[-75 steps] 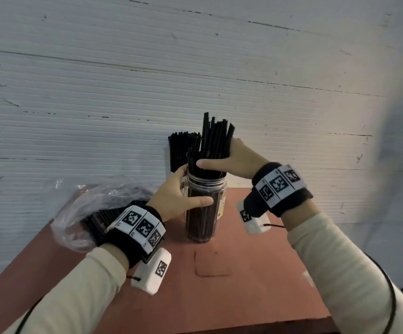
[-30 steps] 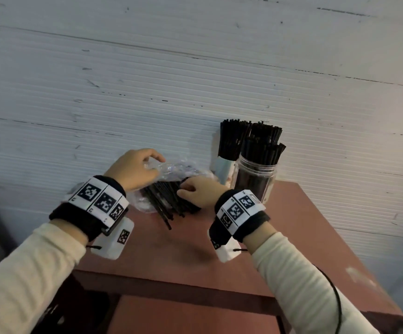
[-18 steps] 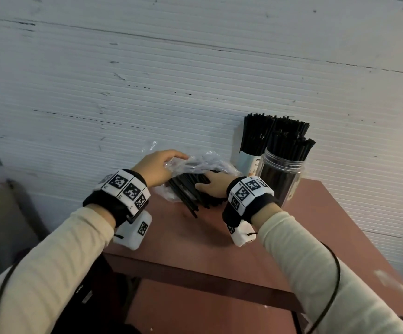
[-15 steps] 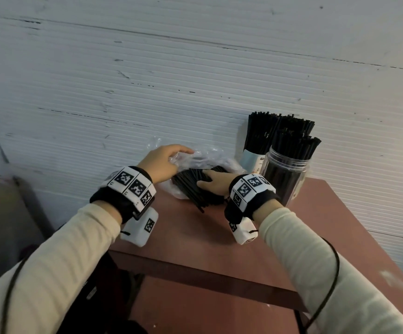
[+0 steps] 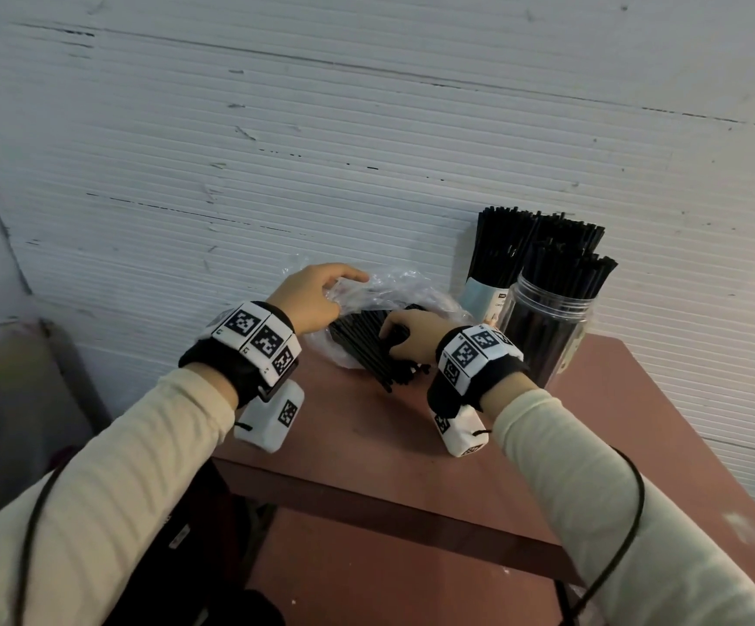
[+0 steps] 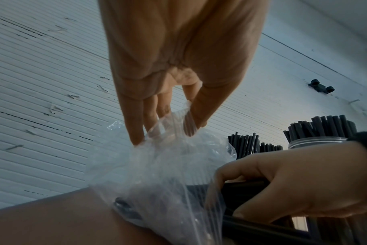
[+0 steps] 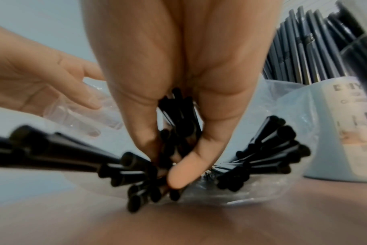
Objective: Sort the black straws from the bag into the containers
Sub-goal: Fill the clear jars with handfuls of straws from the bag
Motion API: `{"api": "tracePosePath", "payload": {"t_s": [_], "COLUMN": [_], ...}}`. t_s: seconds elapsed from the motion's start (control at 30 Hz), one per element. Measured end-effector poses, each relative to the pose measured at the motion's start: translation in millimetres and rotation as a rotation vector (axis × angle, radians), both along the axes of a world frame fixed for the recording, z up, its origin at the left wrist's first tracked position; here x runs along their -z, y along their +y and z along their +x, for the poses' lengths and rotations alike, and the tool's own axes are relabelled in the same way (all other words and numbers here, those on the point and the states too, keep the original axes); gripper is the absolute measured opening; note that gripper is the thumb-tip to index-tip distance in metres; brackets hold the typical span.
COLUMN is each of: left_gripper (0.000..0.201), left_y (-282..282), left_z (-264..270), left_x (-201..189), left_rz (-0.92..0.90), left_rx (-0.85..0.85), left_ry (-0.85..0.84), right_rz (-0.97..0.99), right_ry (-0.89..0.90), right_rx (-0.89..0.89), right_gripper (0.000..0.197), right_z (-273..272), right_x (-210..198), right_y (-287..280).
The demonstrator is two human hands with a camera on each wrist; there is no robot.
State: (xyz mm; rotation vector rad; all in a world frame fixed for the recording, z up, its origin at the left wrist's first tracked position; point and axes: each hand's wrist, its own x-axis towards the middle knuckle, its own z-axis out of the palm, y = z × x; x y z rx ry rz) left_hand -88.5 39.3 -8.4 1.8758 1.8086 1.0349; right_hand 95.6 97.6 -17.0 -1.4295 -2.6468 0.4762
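Note:
A clear plastic bag lies at the table's back left with black straws spilling from its mouth. My left hand pinches the bag's top edge and lifts it. My right hand grips a bundle of straws at the bag's opening, thumb curled over them. To the right stand a clear jar and a pale blue labelled container, both packed with upright black straws.
The brown table stands against a white ribbed wall. Its front edge runs below my wrists. A grey bag or seat sits to the left of the table, with dark items on the floor below.
Both hands left the clear jar and went left to the bag. The left hand has lifted the bag's top edge; the right hand has closed round a bundle of straws.

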Motion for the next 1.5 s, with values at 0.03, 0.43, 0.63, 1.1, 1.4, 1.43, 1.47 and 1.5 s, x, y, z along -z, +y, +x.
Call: {"api": "tracePosePath", "payload": {"t_s": [0.03,0.43,0.63,1.1,1.4,1.43,1.47,1.5], "left_gripper": [0.062,0.062,0.059,0.063,0.021,0.016,0.011,0.011], "left_y": [0,2,-8,-4,-15,-17,-19,-21], "left_z": [-1,2,10,106,150,156,162,168], "left_x": [1,1,-1,-7,-17,-18,-19,-21], "left_rz": [0.000,-0.021,0.072,0.107,0.227,0.228,0.227,0.226], "left_rx": [-0.001,0.011,0.003,0.388,0.286,0.290,0.300,0.322], "left_ry": [0.000,0.004,0.061,0.427,-0.082,-0.156,-0.216,-0.263], "right_rz": [0.003,-0.086,-0.186,-0.124,0.236,0.333,0.406,0.470], "right_ry": [0.029,0.344,0.451,0.292,0.450,0.520,0.605,0.674], "right_rx": [0.002,0.056,0.037,-0.103,-0.089,-0.083,-0.090,-0.105], "right_gripper": [0.027,0.029,0.026,0.026,0.042,0.043,0.043,0.043], "right_z": [2,33,57,113,155,154,152,148], "right_x": [0,-10,-24,-70,-112,-115,-117,-118], "right_y": [1,-15,-29,-85,-111,-111,-112,-112]}}
